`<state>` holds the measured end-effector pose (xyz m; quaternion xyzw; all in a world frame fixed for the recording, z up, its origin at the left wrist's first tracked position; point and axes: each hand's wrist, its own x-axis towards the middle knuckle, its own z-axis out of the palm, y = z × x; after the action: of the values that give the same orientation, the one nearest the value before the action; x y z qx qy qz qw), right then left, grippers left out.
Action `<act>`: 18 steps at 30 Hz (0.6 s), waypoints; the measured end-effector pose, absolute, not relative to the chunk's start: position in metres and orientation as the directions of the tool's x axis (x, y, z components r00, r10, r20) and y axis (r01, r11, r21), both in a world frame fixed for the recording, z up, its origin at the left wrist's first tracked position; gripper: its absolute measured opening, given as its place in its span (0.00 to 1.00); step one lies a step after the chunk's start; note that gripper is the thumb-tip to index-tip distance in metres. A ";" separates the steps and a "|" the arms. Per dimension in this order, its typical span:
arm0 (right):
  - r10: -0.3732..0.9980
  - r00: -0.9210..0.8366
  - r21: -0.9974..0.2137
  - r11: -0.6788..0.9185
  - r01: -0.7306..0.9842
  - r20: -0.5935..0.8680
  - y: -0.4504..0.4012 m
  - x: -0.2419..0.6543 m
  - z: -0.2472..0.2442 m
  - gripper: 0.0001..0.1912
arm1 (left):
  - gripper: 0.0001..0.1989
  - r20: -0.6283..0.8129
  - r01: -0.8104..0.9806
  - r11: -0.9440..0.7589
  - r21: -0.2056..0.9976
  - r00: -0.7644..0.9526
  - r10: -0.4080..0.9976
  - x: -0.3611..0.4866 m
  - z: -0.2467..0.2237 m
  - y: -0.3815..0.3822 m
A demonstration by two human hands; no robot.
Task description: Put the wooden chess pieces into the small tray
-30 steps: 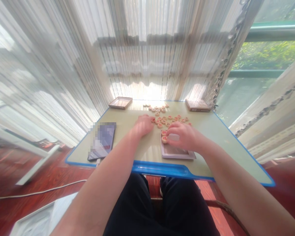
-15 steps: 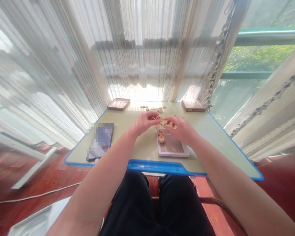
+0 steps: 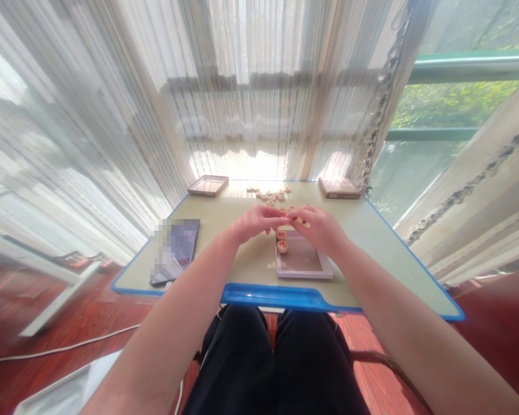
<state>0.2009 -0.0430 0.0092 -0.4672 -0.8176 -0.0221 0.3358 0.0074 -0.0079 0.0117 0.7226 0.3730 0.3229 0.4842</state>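
My left hand point(image 3: 260, 222) and my right hand point(image 3: 316, 226) meet at the fingertips above the far edge of a shallow box point(image 3: 303, 262). The fingers of both hands are pinched together; whatever is between them is hidden. Inside the box, along its left wall, lie two round xiangqi pieces with red characters: one piece point(image 3: 281, 235) at the far corner and a nearer piece point(image 3: 282, 246) touching it. More xiangqi pieces lie on the table just beyond my hands, partly covered by my fingers.
A loose group of xiangqi pieces point(image 3: 270, 196) lies at the table's far side. An empty tray-like lid point(image 3: 208, 185) stands at the far left, a flat box point(image 3: 339, 187) at the far right. A dark tablet point(image 3: 184, 245) lies on the left. The table point(image 3: 372, 248) has a blue rim.
My hands have come together; they were apart over the pieces, with fingers spread, and now their fingertips meet. The two pieces in the box stay in place.
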 end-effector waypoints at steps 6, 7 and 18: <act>0.719 -0.330 -0.314 0.603 0.733 0.611 -0.044 0.201 0.013 0.08 | 0.20 0.140 0.190 -0.275 0.943 0.521 0.842 0.006 0.015 -0.009; 0.721 -0.329 -0.322 0.604 0.729 0.610 -0.044 0.201 0.013 0.08 | 0.20 0.143 0.189 -0.277 0.942 0.520 0.842 0.006 0.014 -0.009; 0.778 -0.313 -0.468 0.592 0.657 0.545 -0.043 0.201 0.012 0.10 | 0.19 0.161 0.047 -0.209 0.977 0.488 0.858 0.007 0.006 -0.005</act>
<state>0.2014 -0.0426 0.0124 -0.4447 -0.8064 0.0795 0.3815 0.0074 -0.0050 0.0061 0.6780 0.3335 0.3806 0.5331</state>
